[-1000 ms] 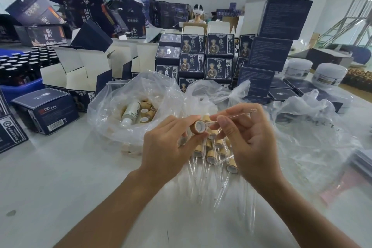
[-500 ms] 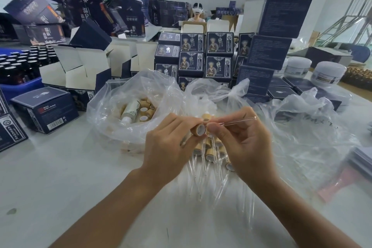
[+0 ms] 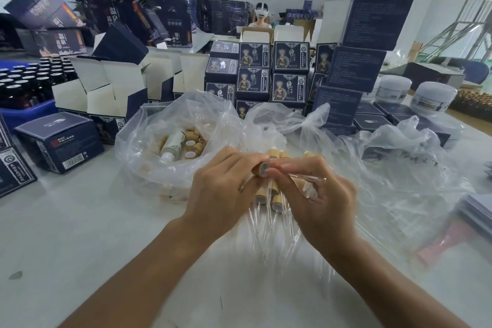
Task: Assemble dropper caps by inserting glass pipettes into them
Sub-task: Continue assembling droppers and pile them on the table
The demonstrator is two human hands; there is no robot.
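Observation:
My left hand (image 3: 223, 186) grips a bamboo-coloured dropper cap (image 3: 262, 169), its open white end turned toward my right hand. My right hand (image 3: 316, 200) pinches a clear glass pipette (image 3: 306, 176) that lies nearly level, its near end at the cap's mouth and its tip pointing right. Under both hands lie several assembled caps with pipettes (image 3: 274, 201) on clear plastic. A clear plastic bag (image 3: 149, 141) at the left holds several loose bamboo caps (image 3: 193, 142) and a white bottle (image 3: 173, 145).
Dark blue boxes (image 3: 274, 72) stand stacked behind the bags, with open white-lined cartons (image 3: 106, 93) to the left. A blue crate of dark bottles (image 3: 24, 85) sits far left. White jars (image 3: 431, 97) stand at the right. Crumpled plastic (image 3: 404, 157) spreads right. A person sits at the back.
My hands have drawn together. The pipette's near end has moved left to the cap's mouth, and its tip has dropped from pointing up-right to nearly level.

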